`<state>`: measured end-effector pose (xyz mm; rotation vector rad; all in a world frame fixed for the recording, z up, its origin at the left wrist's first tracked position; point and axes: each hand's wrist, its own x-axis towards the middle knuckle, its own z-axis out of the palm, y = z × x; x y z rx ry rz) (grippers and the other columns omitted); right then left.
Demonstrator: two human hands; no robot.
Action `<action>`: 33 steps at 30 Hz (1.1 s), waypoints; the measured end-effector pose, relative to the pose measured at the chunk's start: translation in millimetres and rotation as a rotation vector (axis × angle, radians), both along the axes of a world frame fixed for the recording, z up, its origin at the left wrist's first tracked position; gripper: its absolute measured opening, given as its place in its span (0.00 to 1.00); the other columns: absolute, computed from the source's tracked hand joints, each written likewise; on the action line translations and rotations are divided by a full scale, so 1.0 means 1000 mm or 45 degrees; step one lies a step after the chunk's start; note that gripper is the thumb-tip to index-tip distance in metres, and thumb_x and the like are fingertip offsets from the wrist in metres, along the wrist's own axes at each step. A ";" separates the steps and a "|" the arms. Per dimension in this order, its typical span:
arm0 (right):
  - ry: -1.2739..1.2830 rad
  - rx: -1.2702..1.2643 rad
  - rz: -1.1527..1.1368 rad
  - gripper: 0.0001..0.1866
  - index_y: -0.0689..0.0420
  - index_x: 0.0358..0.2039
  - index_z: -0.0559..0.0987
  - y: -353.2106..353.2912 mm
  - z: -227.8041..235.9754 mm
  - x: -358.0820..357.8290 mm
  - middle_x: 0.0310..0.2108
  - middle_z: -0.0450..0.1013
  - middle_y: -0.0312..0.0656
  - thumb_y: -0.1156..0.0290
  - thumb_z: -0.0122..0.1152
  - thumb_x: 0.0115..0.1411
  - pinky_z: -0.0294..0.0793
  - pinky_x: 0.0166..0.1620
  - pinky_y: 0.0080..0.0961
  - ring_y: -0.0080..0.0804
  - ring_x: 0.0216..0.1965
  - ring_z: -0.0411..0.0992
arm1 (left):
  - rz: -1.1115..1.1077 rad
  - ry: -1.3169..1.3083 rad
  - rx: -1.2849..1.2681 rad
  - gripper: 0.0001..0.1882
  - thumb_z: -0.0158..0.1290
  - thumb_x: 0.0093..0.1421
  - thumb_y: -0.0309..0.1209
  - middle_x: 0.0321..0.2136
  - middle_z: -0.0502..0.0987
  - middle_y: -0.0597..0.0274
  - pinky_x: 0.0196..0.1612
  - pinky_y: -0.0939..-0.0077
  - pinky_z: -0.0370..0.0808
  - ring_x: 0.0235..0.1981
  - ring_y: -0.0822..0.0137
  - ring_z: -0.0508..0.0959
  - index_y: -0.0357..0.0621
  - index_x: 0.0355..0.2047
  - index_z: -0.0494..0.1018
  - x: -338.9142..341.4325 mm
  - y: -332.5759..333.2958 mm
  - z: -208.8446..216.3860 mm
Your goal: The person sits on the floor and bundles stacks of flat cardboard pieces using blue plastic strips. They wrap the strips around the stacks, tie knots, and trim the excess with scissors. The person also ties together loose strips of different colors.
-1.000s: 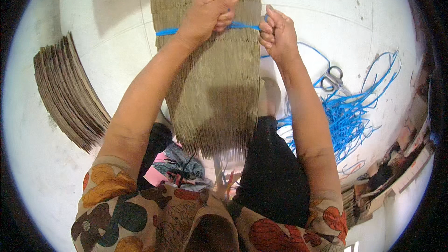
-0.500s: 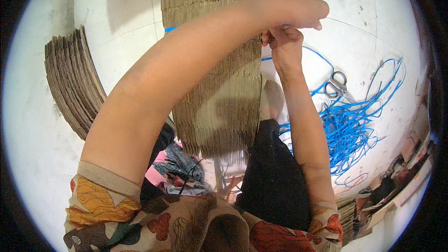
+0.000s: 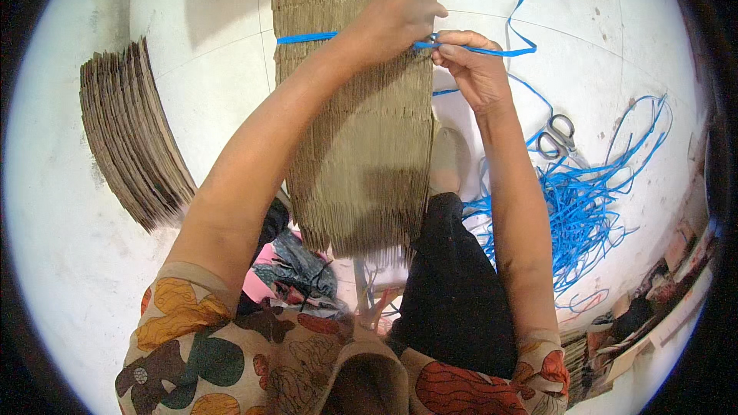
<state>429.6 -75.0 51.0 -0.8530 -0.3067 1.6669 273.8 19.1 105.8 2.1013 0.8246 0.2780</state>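
"What has shifted?"

"Half a second ago the left hand [image 3: 392,24] reached past the right edge of the long stack [image 3: 357,131]; now it is back over that edge, and the blue strap [image 3: 307,37] shows again along the stack's left part."

"Start from the left, then."

"A smaller stack [image 3: 134,134] of brown sheets leans in a curve on the white floor [image 3: 207,123], well apart from the long stack's left edge."

"And the long one?"

"It lies in the middle, brown sheets packed tight, its near end between the person's knees. The strap crosses its upper part from the left edge and passes under the left hand."

"Is that hand gripping?"

"Its fingers are bent at the stack's right edge, but their tips are hidden, so I can't tell how closed they are or whether they hold the strap."

"The right hand [image 3: 478,69]?"

"Just beyond that edge, thumb and fingers pinched together on the strap, whose loose length runs out right and then upward."

"Farther right?"

"Scissors [image 3: 570,150] lie on the floor, at the top of a blue tangle [image 3: 573,211] of strips."
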 end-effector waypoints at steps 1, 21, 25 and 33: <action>-0.038 0.012 -0.025 0.05 0.69 0.29 0.76 0.002 0.004 -0.004 0.30 0.74 0.47 0.84 0.57 0.49 0.73 0.33 0.21 0.30 0.29 0.73 | 0.012 0.019 0.046 0.14 0.50 0.54 0.30 0.21 0.74 0.63 0.28 0.79 0.69 0.23 0.76 0.70 0.41 0.40 0.74 0.002 0.004 -0.001; -0.690 -0.003 -0.309 0.03 0.64 0.26 0.76 0.011 0.015 -0.019 0.20 0.72 0.40 0.79 0.58 0.50 0.66 0.22 0.15 0.22 0.19 0.68 | -0.064 -0.001 -0.094 0.10 0.48 0.49 0.32 0.19 0.72 0.53 0.27 0.68 0.68 0.22 0.59 0.71 0.40 0.25 0.74 0.006 0.016 -0.003; 0.209 -0.196 -0.426 0.15 0.62 0.19 0.72 0.016 0.026 -0.014 0.15 0.68 0.38 0.67 0.50 0.60 0.59 0.18 0.14 0.22 0.14 0.62 | -0.015 0.071 0.077 0.09 0.48 0.46 0.33 0.19 0.72 0.47 0.27 0.60 0.70 0.23 0.48 0.73 0.39 0.21 0.71 0.002 0.012 -0.004; -0.211 -0.267 0.082 0.19 0.53 0.17 0.63 0.022 -0.018 0.011 0.14 0.57 0.32 0.58 0.47 0.61 0.57 0.13 0.17 0.21 0.12 0.55 | -0.061 0.217 0.567 0.08 0.50 0.49 0.34 0.23 0.74 0.50 0.30 0.58 0.71 0.27 0.49 0.75 0.43 0.25 0.70 -0.017 0.012 -0.005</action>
